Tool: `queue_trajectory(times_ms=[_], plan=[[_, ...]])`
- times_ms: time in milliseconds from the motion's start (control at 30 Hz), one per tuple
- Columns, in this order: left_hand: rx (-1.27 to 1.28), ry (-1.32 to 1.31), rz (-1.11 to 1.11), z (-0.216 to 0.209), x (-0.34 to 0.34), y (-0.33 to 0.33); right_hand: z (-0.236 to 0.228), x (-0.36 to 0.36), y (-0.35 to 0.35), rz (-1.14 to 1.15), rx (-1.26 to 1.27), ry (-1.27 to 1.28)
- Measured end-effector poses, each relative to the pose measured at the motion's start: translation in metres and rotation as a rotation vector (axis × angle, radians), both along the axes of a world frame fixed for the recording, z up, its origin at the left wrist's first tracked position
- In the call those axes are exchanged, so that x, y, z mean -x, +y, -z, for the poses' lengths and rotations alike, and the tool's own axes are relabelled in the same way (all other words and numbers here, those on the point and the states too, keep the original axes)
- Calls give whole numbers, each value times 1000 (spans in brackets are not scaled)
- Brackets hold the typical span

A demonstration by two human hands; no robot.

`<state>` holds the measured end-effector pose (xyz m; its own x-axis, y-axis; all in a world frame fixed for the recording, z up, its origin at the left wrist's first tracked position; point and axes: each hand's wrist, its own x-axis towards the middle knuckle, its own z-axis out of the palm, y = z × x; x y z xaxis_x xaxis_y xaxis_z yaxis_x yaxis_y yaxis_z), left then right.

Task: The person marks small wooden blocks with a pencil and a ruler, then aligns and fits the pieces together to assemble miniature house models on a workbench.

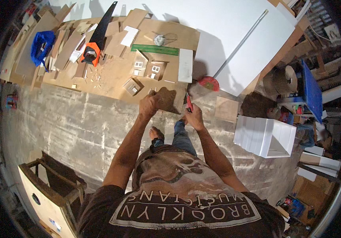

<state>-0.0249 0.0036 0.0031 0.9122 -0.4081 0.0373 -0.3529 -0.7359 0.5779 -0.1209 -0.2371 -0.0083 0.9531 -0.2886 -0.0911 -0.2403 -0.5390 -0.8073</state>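
Observation:
My right hand is closed round a red-handled cutter, its slim tip pointing away from me beside the brown work board. My left hand is closed at the board's near edge; whatever its fingers grip is hidden. A dark shadow falls on the board between both hands. Just beyond my left hand sits a small open cardboard box-like piece. Farther back stand small model walls with white window frames. A green ruler and a white rectangular strip lie behind them.
A handsaw with an orange handle lies among wood offcuts and a blue bag at left. To the right are a long metal rod with a red half-disc and a white box. A wooden stand is lower left.

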Motion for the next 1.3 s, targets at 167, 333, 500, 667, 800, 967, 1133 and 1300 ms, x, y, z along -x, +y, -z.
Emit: queue_trajectory(times_ms=[167, 333, 500, 667, 800, 967, 1133, 1300], plan=[[46, 62, -57, 4, 9, -10, 11, 3, 0, 21, 42, 35], [110, 71, -115, 13, 9, -5, -3, 5, 8, 1, 15, 36], [301, 240, -179, 7, 10, -4, -4, 15, 3, 4, 31, 35], [217, 50, -234, 21, -1, 7, -6, 22, 7, -20, 13, 57], [-32, -316, -131, 5, -22, 1, 5, 26, 2, 17, 64, 11], [-106, -232, -30, -1, -41, 0, 7, 29, -9, 0, -19, 166], [-117, -219, 49, 13, -38, 9, 3, 33, -12, -18, 16, 139], [69, -96, -118, 22, 25, 10, 10, 39, -5, -4, -17, 151]])
